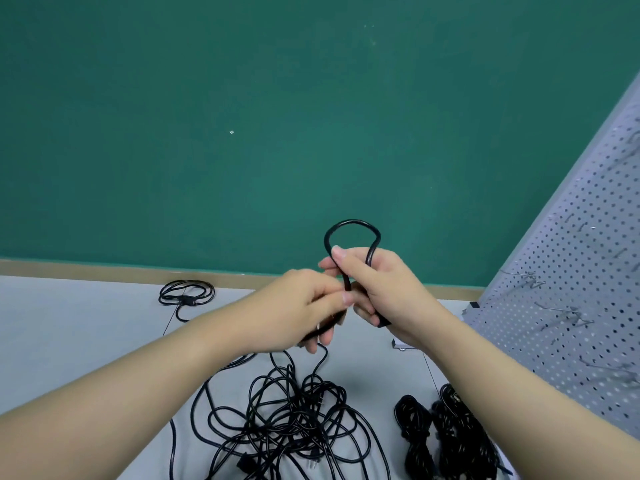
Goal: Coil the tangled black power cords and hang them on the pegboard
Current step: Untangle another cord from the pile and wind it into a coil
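A black power cord [351,226] rises in a small loop above my right hand [384,289], whose fingers curl round both strands of the loop. My left hand [304,303] pinches the same cord just below, close against the right hand. From my hands the cord drops to a large tangled pile of black cords [287,420] on the grey floor. The white pegboard [568,289] with metal hooks [561,311] leans at the right; no cord shows on the hooks in view.
Two bundled black cords [446,434] lie on the floor at the lower right, near the pegboard's base. One coiled cord [187,294] lies farther off by the green wall [242,133]. A wooden skirting strip runs along the wall's foot.
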